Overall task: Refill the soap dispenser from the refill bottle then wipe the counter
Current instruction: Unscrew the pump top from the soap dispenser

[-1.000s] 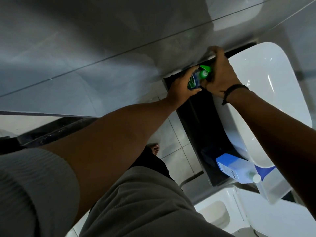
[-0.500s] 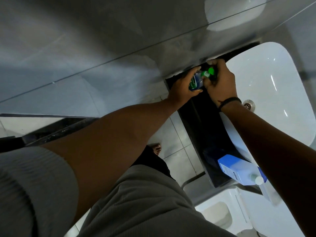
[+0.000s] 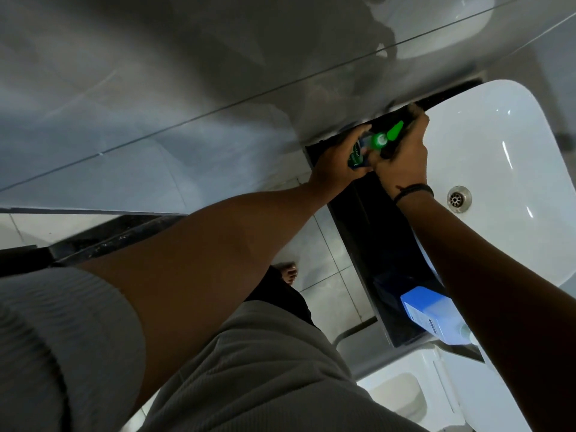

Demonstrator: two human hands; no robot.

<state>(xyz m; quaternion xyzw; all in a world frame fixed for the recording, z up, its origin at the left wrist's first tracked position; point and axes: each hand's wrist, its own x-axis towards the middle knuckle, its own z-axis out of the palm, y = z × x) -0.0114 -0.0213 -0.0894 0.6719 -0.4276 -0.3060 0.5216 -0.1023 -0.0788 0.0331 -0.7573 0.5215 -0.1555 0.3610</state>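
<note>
A small soap dispenser (image 3: 361,149) with a green label stands on the dark counter (image 3: 371,226) at the far corner by the wall. Its green pump head (image 3: 388,137) points toward the basin. My left hand (image 3: 335,165) is wrapped around the dispenser's body. My right hand (image 3: 403,157) grips the pump head and collar from the basin side. The blue refill bottle (image 3: 433,316) with a white cap lies on the counter's near end, partly hidden behind my right forearm.
A white basin (image 3: 498,169) with a metal drain (image 3: 458,197) sits right of the dark counter. A glossy grey wall (image 3: 156,104) rises behind. Pale floor tiles (image 3: 314,244) and my bare foot (image 3: 290,272) show below; a white toilet (image 3: 436,397) stands at the bottom right.
My right hand has shifted on the pump head, and its green spout has turned and now points out toward the basin. My left hand stays clamped on the dispenser.
</note>
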